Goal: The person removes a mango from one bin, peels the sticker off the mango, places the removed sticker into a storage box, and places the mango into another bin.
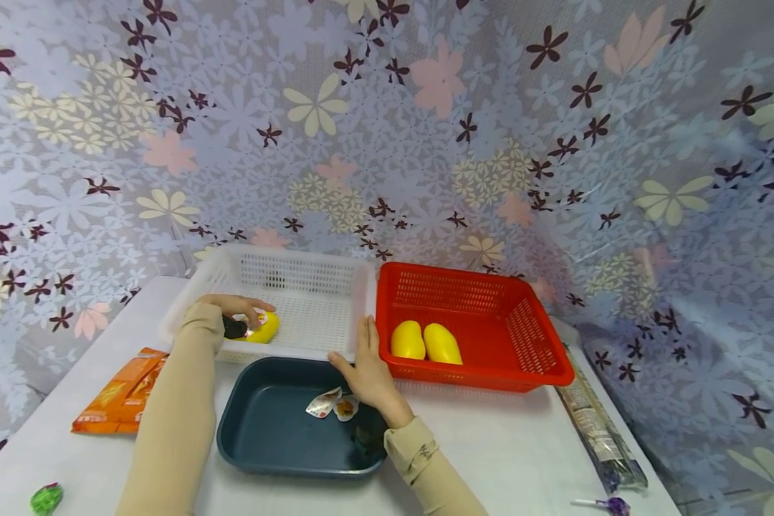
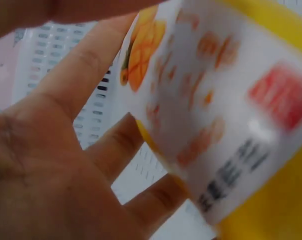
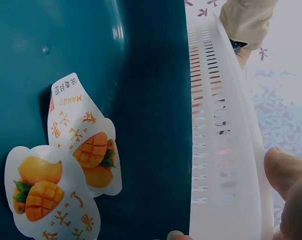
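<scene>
In the white basket (image 1: 309, 265), my left hand (image 1: 235, 307) grips a yellow mango (image 1: 267, 327) at the basket's front left. In the left wrist view, my fingers (image 2: 116, 145) lie along the mango's white printed label (image 2: 201, 90), and the thumb crosses above it. My right hand (image 1: 368, 376) rests at the white basket's front right corner, fingers straight and thumb (image 3: 283, 170) right at the rim. Below that hand stands a dark teal tub (image 1: 277, 423), where two mango-printed labels (image 3: 46, 195) lie.
Two yellow mangoes (image 1: 408, 340) lie in the red basket (image 1: 490, 376) beside the white one. An orange snack packet (image 1: 119, 394) and a green-wrapped candy (image 1: 46, 497) lie at left. A long clear-wrapped package (image 1: 596, 423) and a purple lollipop (image 1: 615, 506) lie at right.
</scene>
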Action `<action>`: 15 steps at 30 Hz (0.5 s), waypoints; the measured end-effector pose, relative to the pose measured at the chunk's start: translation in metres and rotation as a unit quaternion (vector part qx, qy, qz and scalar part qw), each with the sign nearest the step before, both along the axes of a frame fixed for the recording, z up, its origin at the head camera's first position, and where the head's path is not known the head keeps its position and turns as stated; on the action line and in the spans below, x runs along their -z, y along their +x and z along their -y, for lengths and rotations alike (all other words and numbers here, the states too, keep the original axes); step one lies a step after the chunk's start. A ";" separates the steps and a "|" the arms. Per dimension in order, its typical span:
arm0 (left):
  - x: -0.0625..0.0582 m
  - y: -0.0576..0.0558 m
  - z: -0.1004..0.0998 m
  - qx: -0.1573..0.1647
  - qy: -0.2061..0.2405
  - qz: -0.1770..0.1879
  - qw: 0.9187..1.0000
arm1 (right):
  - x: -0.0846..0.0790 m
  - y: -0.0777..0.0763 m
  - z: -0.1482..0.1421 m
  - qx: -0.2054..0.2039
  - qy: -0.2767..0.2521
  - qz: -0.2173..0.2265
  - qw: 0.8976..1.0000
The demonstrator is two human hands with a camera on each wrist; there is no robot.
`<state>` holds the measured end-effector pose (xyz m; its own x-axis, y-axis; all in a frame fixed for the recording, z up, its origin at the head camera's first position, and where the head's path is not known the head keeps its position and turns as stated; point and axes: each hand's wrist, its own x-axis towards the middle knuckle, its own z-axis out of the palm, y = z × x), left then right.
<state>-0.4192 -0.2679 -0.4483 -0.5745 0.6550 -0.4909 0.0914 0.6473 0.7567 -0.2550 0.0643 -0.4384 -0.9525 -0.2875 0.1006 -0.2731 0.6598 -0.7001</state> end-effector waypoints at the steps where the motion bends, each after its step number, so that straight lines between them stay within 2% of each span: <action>1: 0.006 -0.007 0.004 0.013 0.013 0.003 1.000 | -0.001 0.000 0.000 0.000 0.000 0.001 1.000; 2: 0.013 -0.012 0.009 0.022 0.022 0.006 1.000 | -0.001 0.000 0.000 0.000 -0.001 0.002 1.000; 3: 0.024 -0.023 0.016 0.037 0.038 0.006 0.999 | -0.001 0.000 0.000 0.000 -0.001 0.003 1.000; 6: 0.023 -0.020 0.013 0.016 0.024 0.004 1.000 | -0.002 0.000 0.000 -0.001 -0.001 0.007 1.000; 7: 0.010 -0.006 0.006 -0.011 0.003 -0.001 1.000 | -0.001 0.000 0.000 -0.001 0.000 0.008 1.000; 9: -0.001 0.007 -0.004 -0.030 -0.016 -0.013 0.999 | -0.001 0.000 0.000 0.000 0.001 0.006 1.000; 10: -0.014 0.020 -0.013 -0.049 -0.034 -0.015 0.998 | -0.001 0.000 -0.001 0.001 0.001 0.006 1.000; 12: -0.024 0.031 -0.020 -0.056 -0.041 -0.032 0.997 | 0.000 0.000 -0.001 0.002 0.002 0.003 1.000; 15: -0.034 0.041 -0.028 -0.089 -0.045 -0.053 0.994 | 0.000 0.000 -0.001 0.002 0.000 0.004 1.000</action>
<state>-0.3785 -0.2398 -0.4148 -0.7284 0.4948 -0.4740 0.0451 0.7249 0.6873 -0.2552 0.0650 -0.4382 -0.9546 -0.2832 0.0927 -0.2643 0.6613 -0.7020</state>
